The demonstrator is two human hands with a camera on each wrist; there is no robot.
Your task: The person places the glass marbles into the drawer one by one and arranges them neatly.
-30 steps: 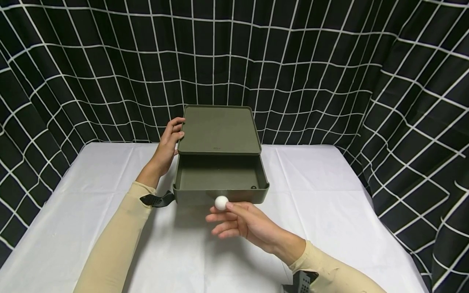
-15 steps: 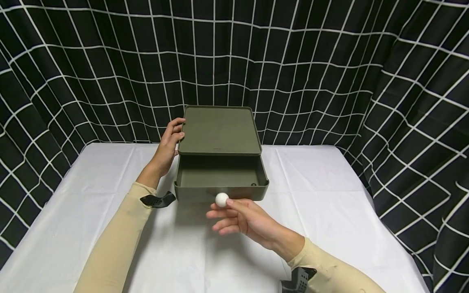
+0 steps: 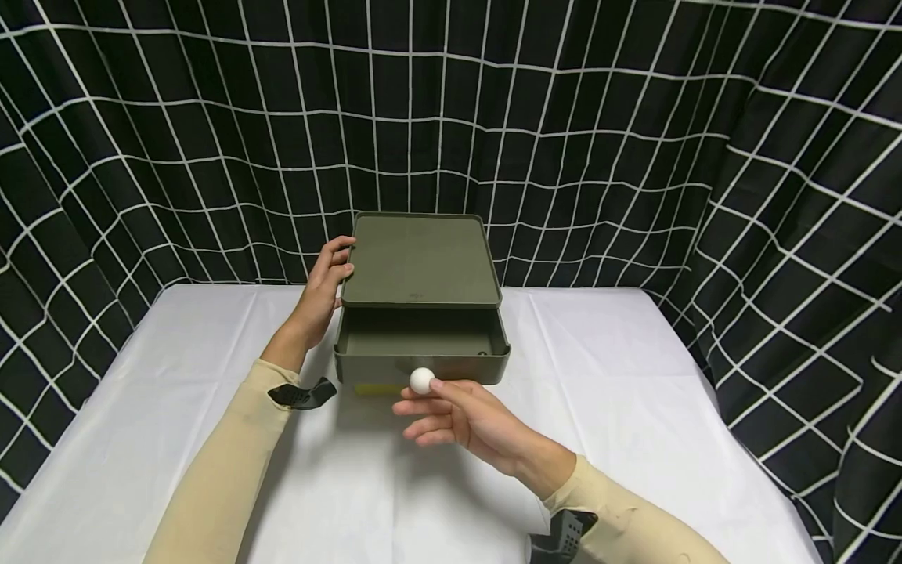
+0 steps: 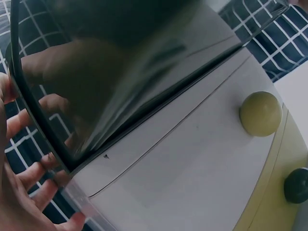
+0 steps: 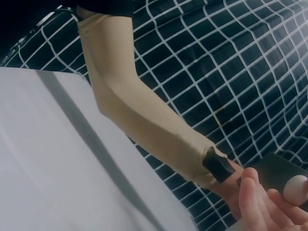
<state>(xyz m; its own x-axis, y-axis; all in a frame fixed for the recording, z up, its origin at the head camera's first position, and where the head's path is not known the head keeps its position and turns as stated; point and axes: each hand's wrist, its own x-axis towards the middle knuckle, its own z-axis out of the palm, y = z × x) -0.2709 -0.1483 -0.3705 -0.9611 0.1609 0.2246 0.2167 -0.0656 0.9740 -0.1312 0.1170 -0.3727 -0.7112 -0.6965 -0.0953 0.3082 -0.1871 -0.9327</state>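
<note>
A small olive-green drawer unit (image 3: 423, 258) stands on the table, its top drawer (image 3: 423, 366) partly pulled out. My right hand (image 3: 472, 415) pinches the white round knob (image 3: 421, 381) on that drawer's front between thumb and finger, the other fingers spread below. In the right wrist view the knob (image 5: 296, 190) shows beside the fingertips. My left hand (image 3: 317, 294) rests against the unit's left side, fingertips at the top edge. The left wrist view shows a white drawer front (image 4: 183, 159) with a yellow knob (image 4: 261, 114), and a yellow front (image 4: 276, 192) with a dark knob (image 4: 297, 186) beyond.
A white cloth covers the table (image 3: 599, 392). A black curtain with a white grid (image 3: 599, 141) hangs round the back and both sides. A small dark spot (image 3: 482, 353) shows inside the drawer's front right corner. Dark cameras sit on both wrists.
The top drawer has slid partway in, with my right hand still pinching its knob. A yellow strip now shows below the drawer front. My left hand stays at the unit's side.
</note>
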